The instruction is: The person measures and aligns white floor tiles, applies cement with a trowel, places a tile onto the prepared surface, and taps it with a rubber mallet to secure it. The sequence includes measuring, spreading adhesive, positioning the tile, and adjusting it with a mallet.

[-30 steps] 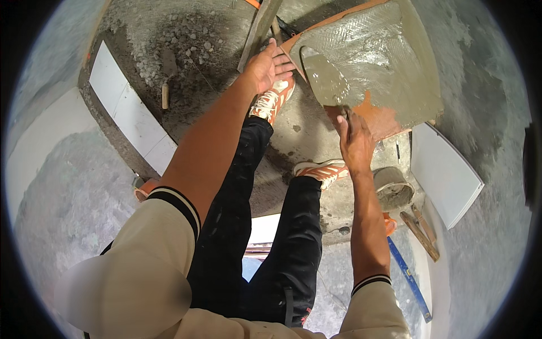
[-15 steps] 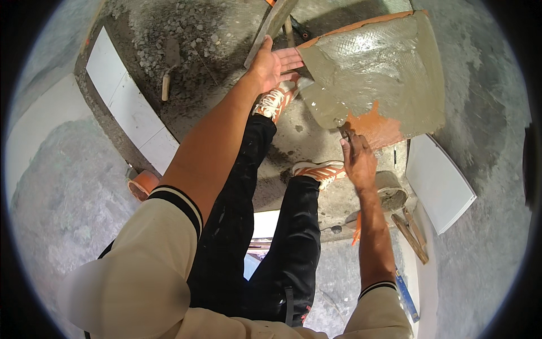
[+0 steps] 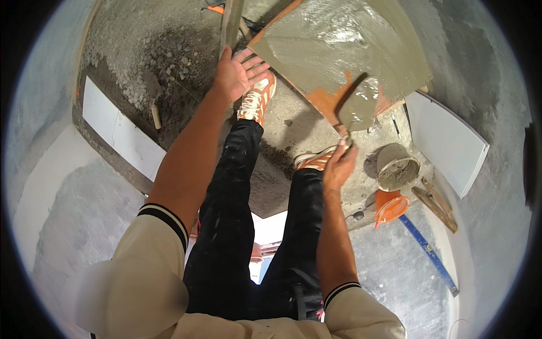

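Trowel (image 3: pixel 357 107) handle hid in right hand (image 3: pixel 337 166).

L hand (image 3: pixel 240 73) open, fingers spread; R hand (image 3: pixel 337 166) grip closed.

**Rough floor with tiles and tools**

A grey, mortar-strewn floor (image 3: pixel 282 130) is seen. White tiles (image 3: pixel 121 135) are laid at centre left, a white tile (image 3: pixel 446 141) at right. A mortar-coated orange tile (image 3: pixel 344 51) lies at top. A mortar bucket (image 3: pixel 397 166), an orange bucket (image 3: pixel 389 206) and a blue level (image 3: pixel 429 254) rest at lower right.
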Motion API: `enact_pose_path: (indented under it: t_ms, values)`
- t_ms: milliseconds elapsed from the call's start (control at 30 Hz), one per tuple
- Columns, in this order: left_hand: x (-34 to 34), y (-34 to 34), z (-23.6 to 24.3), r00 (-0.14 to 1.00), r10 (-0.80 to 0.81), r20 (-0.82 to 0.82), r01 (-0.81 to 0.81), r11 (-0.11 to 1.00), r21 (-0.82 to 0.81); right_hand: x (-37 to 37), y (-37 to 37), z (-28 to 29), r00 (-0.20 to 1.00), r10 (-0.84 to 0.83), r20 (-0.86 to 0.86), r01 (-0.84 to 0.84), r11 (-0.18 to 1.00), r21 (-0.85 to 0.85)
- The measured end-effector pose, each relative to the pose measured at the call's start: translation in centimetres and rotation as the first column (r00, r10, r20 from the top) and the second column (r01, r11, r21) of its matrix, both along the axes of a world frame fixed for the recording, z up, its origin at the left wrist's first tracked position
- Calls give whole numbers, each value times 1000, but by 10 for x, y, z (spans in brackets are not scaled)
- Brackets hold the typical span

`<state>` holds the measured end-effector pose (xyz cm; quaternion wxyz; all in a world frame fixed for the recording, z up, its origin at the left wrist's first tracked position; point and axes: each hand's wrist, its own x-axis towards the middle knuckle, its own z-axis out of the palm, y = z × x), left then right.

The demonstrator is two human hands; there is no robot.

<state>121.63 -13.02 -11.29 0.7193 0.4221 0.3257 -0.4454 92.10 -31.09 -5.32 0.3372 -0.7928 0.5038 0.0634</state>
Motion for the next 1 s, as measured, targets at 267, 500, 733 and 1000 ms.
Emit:
enact_pose_path:
  t_ms: [267, 500, 733, 1000]
  values:
    - [-12, -19, -14, 991, 62, -121, -69, 996, -56, 20, 82, -64, 994, 22, 108, -44, 977, 210]
    - [-1, -11, -18, 994, 66, -85, -69, 997, -30, -68, 108, -11, 990, 136, 39, -141, 968, 205]
    - [-14, -17, -14, 997, 59, -57, -60, 998, -13, 16, 17, 5, 950, 310, -30, -311, 946, -85]
    - [-22, -21, -13, 999, 36, -14, -36, 999, 19, -3, -79, 6, 986, -149, 68, 151, 988, -18]
